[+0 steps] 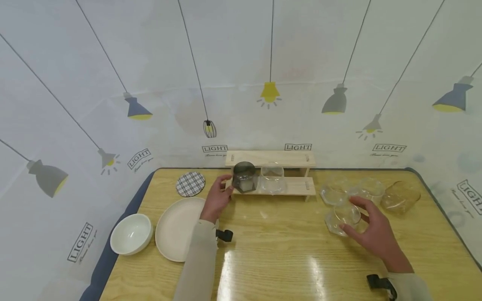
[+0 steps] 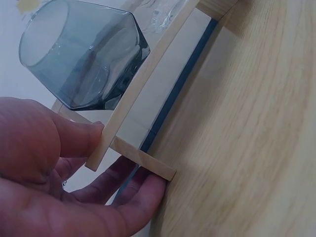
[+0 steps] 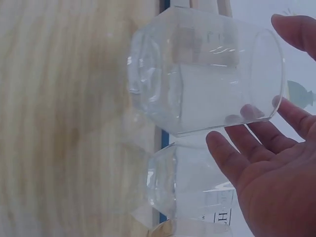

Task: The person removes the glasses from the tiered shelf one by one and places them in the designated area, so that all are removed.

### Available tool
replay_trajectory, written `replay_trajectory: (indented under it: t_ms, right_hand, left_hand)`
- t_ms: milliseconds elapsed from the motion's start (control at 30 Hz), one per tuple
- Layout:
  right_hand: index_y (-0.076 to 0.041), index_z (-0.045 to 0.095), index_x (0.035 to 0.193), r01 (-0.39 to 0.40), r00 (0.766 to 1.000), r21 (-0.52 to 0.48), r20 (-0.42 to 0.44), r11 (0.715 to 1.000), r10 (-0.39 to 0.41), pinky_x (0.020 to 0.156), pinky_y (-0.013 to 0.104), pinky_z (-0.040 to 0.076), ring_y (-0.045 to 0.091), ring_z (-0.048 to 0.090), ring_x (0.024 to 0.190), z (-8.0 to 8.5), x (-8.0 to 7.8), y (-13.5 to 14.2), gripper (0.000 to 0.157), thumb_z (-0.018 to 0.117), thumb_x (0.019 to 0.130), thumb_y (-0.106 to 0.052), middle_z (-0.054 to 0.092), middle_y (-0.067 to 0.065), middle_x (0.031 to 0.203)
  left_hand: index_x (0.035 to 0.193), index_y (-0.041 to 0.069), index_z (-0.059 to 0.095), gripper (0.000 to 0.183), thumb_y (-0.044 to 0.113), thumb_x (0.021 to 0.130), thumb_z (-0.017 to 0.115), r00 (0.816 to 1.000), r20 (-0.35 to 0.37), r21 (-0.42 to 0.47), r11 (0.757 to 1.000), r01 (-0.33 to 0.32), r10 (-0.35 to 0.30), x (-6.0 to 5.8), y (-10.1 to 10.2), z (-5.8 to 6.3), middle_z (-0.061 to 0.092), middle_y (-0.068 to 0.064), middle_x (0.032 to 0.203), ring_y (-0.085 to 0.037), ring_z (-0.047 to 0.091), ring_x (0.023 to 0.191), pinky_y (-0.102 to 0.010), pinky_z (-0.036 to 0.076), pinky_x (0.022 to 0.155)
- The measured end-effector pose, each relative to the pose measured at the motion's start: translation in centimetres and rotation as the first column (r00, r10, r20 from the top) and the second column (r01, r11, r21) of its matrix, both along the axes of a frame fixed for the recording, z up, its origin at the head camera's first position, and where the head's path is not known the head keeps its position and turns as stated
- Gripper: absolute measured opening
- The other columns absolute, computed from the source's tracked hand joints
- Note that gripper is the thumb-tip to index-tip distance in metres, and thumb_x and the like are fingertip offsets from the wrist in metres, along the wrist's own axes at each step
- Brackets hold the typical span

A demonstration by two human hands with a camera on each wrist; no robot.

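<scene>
A two-tier wooden shelf (image 1: 297, 186) stands at the back of the table. My left hand (image 1: 218, 196) holds the left end of its lower step, thumb (image 2: 81, 136) against the board and fingers bent by the leg. Just beside that hand, a smoky grey glass (image 1: 244, 177) rests on the step, with a clear glass (image 1: 273, 177) to its right. My right hand (image 1: 380, 230) is spread around another clear glass (image 3: 207, 74) standing on the table. In the right wrist view its thumb (image 3: 296, 32) is apart from the glass, while the fingertips lie along the far side.
Behind the right hand stand more clear glasses (image 1: 335, 189) and an amber glass (image 1: 401, 196). On the left are a plaid round coaster (image 1: 190, 184), a large cream plate (image 1: 177, 230) and a white bowl (image 1: 132, 234) near the table edge. A printed wall sheet (image 1: 241, 104) backs the table.
</scene>
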State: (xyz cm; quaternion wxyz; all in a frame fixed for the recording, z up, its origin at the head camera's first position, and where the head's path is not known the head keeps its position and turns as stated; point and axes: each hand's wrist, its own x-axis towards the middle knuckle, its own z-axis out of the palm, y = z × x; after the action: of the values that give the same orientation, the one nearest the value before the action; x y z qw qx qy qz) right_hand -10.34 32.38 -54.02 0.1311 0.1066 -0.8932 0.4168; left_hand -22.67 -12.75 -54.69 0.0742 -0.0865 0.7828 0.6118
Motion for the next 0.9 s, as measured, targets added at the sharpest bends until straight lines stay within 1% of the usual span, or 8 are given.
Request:
replay_trajectory:
  t_ms: [233, 333, 467, 567, 667, 733, 800, 900]
  right_hand:
    - [-0.002, 0.055, 0.146, -0.019, 0.996, -0.059, -0.091, 0.998, 0.013, 0.102, 0.002, 0.042, -0.008, 0.049, 0.133, 1.5, -0.6, -1.0, 0.075, 0.089, 0.080, 0.003, 0.059, 0.018, 0.142]
    - [-0.007, 0.058, 0.147, 0.024, 0.992, -0.006, -0.125, 1.000, -0.025, 0.106, 0.005, 0.037, -0.005, 0.049, 0.131, 2.4, -1.0, -1.6, 0.072, 0.089, 0.082, -0.003, 0.060, 0.015, 0.141]
    - [-0.008, 0.061, 0.144, 0.074, 0.978, 0.043, -0.197, 0.996, -0.064, 0.107, 0.007, 0.033, 0.011, 0.053, 0.126, 3.5, -1.9, -2.5, 0.070, 0.090, 0.080, -0.005, 0.063, 0.017, 0.136]
    - [-0.002, 0.061, 0.142, 0.034, 0.972, 0.018, -0.232, 0.999, -0.029, 0.108, 0.003, 0.033, 0.024, 0.057, 0.122, 4.1, -2.6, -3.3, 0.069, 0.088, 0.078, 0.002, 0.064, 0.019, 0.134]
    - [-0.002, 0.060, 0.143, -0.010, 0.976, 0.011, -0.217, 1.000, 0.012, 0.107, 0.004, 0.035, 0.032, 0.058, 0.123, 4.5, -3.4, -4.6, 0.066, 0.086, 0.082, 0.001, 0.063, 0.018, 0.136]
    - [-0.003, 0.058, 0.144, -0.028, 0.982, 0.017, -0.189, 0.999, 0.031, 0.109, 0.011, 0.042, 0.035, 0.058, 0.125, 4.5, -3.9, -5.5, 0.063, 0.084, 0.086, -0.003, 0.062, 0.017, 0.138]
    - [-0.003, 0.057, 0.144, -0.043, 0.985, 0.025, -0.164, 0.999, 0.046, 0.110, 0.026, 0.049, 0.037, 0.058, 0.127, 4.4, -4.4, -6.4, 0.061, 0.083, 0.089, -0.006, 0.060, 0.017, 0.139]
    - [-0.001, 0.054, 0.145, -0.064, 0.989, 0.028, -0.135, 0.998, 0.067, 0.105, 0.050, 0.052, 0.039, 0.057, 0.129, 3.9, -5.1, -7.8, 0.060, 0.082, 0.091, -0.009, 0.059, 0.018, 0.141]
  left_hand:
    - [0.150, 0.021, 0.055, 0.041, 0.016, 0.109, 0.059, 1.000, 0.009, 0.042, 0.999, 0.009, -0.010, 0.1, -0.2, 0.0, 0.056, -0.018, 0.133, -0.026, 0.061, 0.098, -0.037, 0.054, 0.078]
    - [0.149, 0.021, 0.055, 0.041, 0.016, 0.109, 0.059, 1.000, 0.004, 0.037, 0.999, 0.003, -0.004, 0.0, -0.1, 0.0, 0.056, -0.018, 0.132, -0.024, 0.061, 0.097, -0.037, 0.054, 0.079]
    - [0.149, 0.021, 0.056, 0.041, 0.016, 0.109, 0.059, 1.000, 0.001, 0.024, 1.000, 0.000, 0.000, -0.1, -0.1, 0.2, 0.057, -0.018, 0.133, -0.023, 0.061, 0.098, -0.038, 0.055, 0.081]
    - [0.149, 0.021, 0.056, 0.040, 0.016, 0.109, 0.059, 1.000, 0.002, 0.018, 1.000, 0.000, 0.000, -0.1, -0.1, 0.2, 0.057, -0.018, 0.133, -0.023, 0.061, 0.098, -0.039, 0.055, 0.082]
    - [0.149, 0.022, 0.056, 0.040, 0.016, 0.109, 0.059, 1.000, -0.005, 0.018, 1.000, -0.002, 0.002, -0.2, -0.2, 0.3, 0.057, -0.018, 0.132, -0.024, 0.061, 0.098, -0.039, 0.054, 0.081]
    - [0.148, 0.021, 0.056, 0.040, 0.016, 0.108, 0.060, 1.000, -0.008, 0.021, 1.000, -0.001, 0.002, -0.2, -0.2, 0.2, 0.057, -0.018, 0.133, -0.024, 0.060, 0.098, -0.039, 0.055, 0.082]
    - [0.148, 0.021, 0.056, 0.041, 0.016, 0.108, 0.060, 1.000, -0.007, 0.022, 1.000, 0.000, 0.000, -0.2, -0.2, 0.2, 0.057, -0.018, 0.134, -0.023, 0.061, 0.099, -0.039, 0.055, 0.083]
    - [0.148, 0.020, 0.056, 0.040, 0.015, 0.108, 0.060, 1.000, 0.000, 0.017, 1.000, 0.001, -0.001, -0.2, -0.1, 0.1, 0.056, -0.018, 0.135, -0.023, 0.061, 0.101, -0.039, 0.056, 0.083]
